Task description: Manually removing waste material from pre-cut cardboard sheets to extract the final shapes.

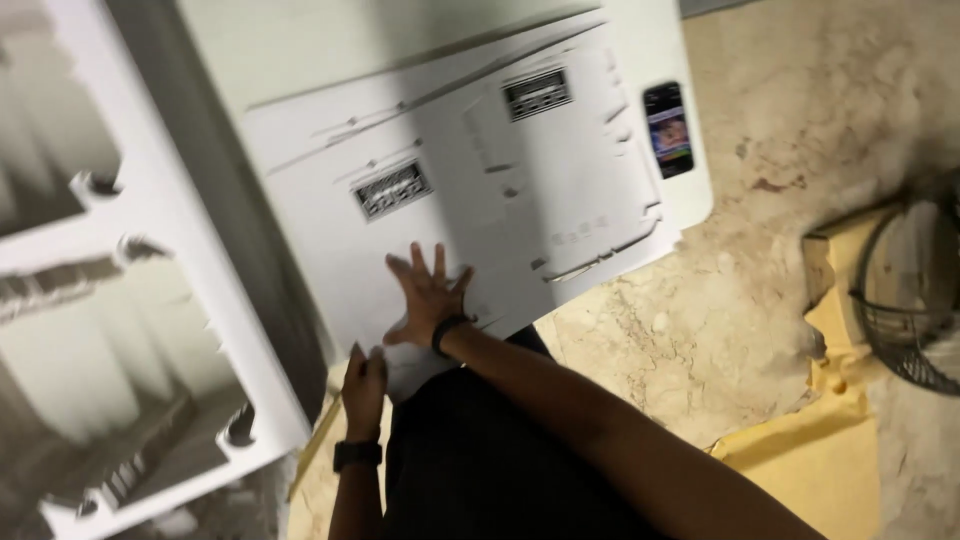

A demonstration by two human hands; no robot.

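Item: large flat white vented panel point(480, 190), long axis running up-right from me on the white desk point(690, 190); my right hand point(428, 298) spread flat on its near edge, left hand point(364, 388) curled at its corner, grip unclear.

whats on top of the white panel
The right hand lies flat on the white panel, fingers spread. The left hand grips its near edge. What lies beneath the panel is covered.

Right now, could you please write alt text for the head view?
The right hand presses flat on a large white panel with two vent slots, while the left hand grips its near edge. A phone lies beyond, above a marble floor.
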